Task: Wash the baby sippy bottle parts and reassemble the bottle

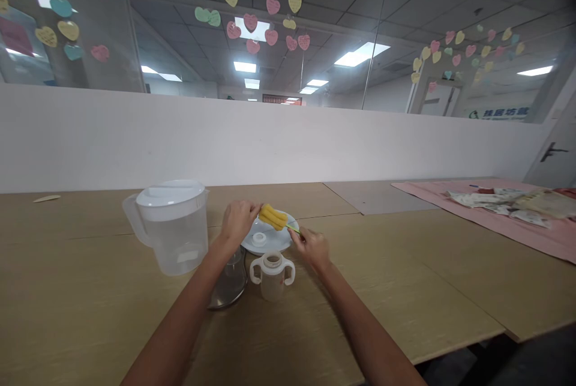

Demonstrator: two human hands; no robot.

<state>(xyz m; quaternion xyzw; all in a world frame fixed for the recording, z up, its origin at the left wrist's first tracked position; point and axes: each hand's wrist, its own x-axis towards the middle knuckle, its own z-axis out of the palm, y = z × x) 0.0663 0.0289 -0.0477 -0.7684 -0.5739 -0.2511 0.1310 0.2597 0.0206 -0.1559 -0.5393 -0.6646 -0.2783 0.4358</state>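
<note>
A bottle brush [273, 217] with a yellow sponge head and a thin green handle is held level over a white plate [288, 239]. My left hand [239, 222] pinches the far end of the sponge head, and my right hand [312, 246] is closed on the handle. On the plate lies a small white ring-shaped piece [258, 239]. Just below, a two-handled baby bottle [272, 281] stands upright with its top uncovered. Under my left forearm is a clear container [230, 283] with a dark rim, partly hidden by the arm.
A lidded plastic pitcher [180, 236] stands on the wooden table [382, 290] at the left. Far right, a pink cloth [450, 206] carries several flat packets [504, 203]. A white wall [270, 146] with glass above borders the table's back; a small flat piece [46, 199] lies far left.
</note>
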